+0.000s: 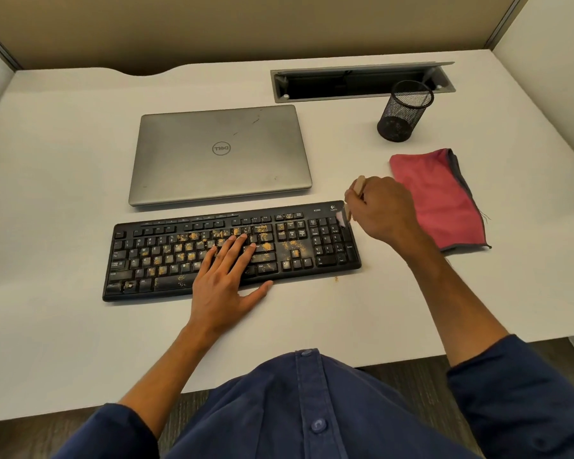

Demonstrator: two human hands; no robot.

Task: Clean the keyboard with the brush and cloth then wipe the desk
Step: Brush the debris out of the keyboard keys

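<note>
Matt black plastic keyboard (232, 253), gritty with orange crumbs; brushed-metal laptop (221, 154); soft red cloth (439, 197); smooth matt white worktop (63, 144); wire-mesh cup (405, 111).

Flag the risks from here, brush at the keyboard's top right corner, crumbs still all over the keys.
1. The brush in the right hand could flick orange crumbs off the keyboard onto the desk; one speck already lies there.
2. Sweeping away from the person may send debris onto the closed laptop.
3. The left hand lies flat on crumbed keys, probably pressing grit into the gaps.
</note>
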